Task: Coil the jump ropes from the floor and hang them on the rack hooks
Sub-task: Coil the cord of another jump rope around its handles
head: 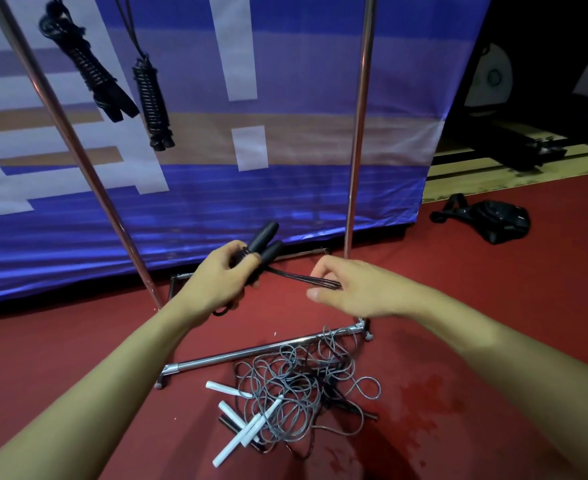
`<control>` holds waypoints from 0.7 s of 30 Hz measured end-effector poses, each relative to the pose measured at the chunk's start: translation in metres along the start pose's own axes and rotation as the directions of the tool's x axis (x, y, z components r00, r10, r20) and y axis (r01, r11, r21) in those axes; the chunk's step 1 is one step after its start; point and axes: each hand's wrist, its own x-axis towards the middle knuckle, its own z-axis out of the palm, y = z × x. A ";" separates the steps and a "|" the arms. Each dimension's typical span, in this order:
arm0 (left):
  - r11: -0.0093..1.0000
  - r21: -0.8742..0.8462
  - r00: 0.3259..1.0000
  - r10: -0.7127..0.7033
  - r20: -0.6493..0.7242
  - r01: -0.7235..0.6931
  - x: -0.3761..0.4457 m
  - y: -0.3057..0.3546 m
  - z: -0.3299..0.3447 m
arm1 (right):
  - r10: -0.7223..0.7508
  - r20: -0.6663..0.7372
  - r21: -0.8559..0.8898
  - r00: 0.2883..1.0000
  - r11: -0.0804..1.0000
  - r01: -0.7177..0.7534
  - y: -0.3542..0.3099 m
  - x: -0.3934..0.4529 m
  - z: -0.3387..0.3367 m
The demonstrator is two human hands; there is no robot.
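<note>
A black jump rope [268, 244] is held above the red floor [458, 306], in front of the rack. Its 2 matte, cylindrical handles are gripped side by side in the left hand [216, 275], fingers curled round them, the handle ends pointing up and right. Several thin black cord strands [306, 277] run from the handles to the right hand [351, 289], where they are pinched between thumb and fingers. 2 coiled black ropes [150, 95] are seen hanging at upper left, each wound in tight spiral turns. A loose tangle of grey cord [299, 386] with smooth white handles [247, 431] lies on the floor, touching the chrome base bar [244, 351]. 2 polished metal uprights [358, 133] stand before a glossy blue banner [285, 202].
</note>
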 end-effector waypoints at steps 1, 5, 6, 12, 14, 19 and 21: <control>0.999 0.041 1.000 0.016 -0.011 -0.016 0.000 0.000 0.001 | -0.037 -0.023 -0.105 0.999 0.994 0.034 -0.001 -0.002 -0.002; 0.989 0.149 0.999 0.004 0.032 -0.008 0.004 -0.008 -0.003 | -0.123 -0.157 -0.458 0.980 0.888 0.039 -0.009 -0.010 -0.015; 0.984 0.180 0.997 -0.008 0.082 -0.007 0.005 -0.010 -0.005 | -0.160 -0.192 -0.506 0.968 0.862 0.042 -0.011 -0.011 -0.017; 0.938 0.340 0.955 -0.040 0.293 -0.065 -0.002 -0.012 0.000 | -0.316 -0.168 -0.670 0.934 0.732 0.127 -0.021 -0.012 -0.021; 0.937 0.347 0.946 -0.070 0.316 -0.046 -0.005 -0.011 0.006 | -0.309 -0.145 -0.609 0.940 0.777 0.161 -0.022 -0.012 -0.021; 0.928 0.364 0.887 -0.100 0.451 -0.081 -0.012 -0.010 0.012 | -0.350 -0.190 -0.404 0.917 0.880 0.252 -0.017 -0.006 -0.008; 0.904 0.416 0.860 -0.136 0.492 -0.095 -0.014 -0.005 0.015 | -0.364 -0.229 -0.373 0.903 0.889 0.264 -0.015 -0.002 -0.006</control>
